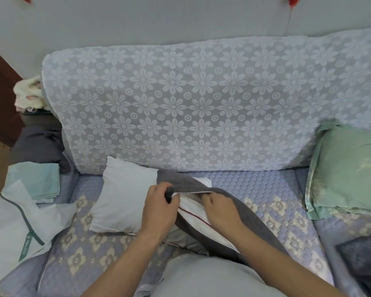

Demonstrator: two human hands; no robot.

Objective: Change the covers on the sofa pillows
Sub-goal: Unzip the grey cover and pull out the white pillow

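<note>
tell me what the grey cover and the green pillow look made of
Grey cover: a soft, matte fabric, perhaps fleece or knit; it drapes limply with no shine. Green pillow: smoother cloth with a slight sheen, possibly satin-like cotton or polyester.

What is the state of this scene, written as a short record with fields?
left hand: left hand grips the edge of the grey cover
right hand: right hand holds the grey cover's opening
inner pillow: white pillow partly inside the cover
bare pillow: bare white pillow on the seat
finished pillow: green pillow at the right
spare covers: folded green covers at the left
</note>
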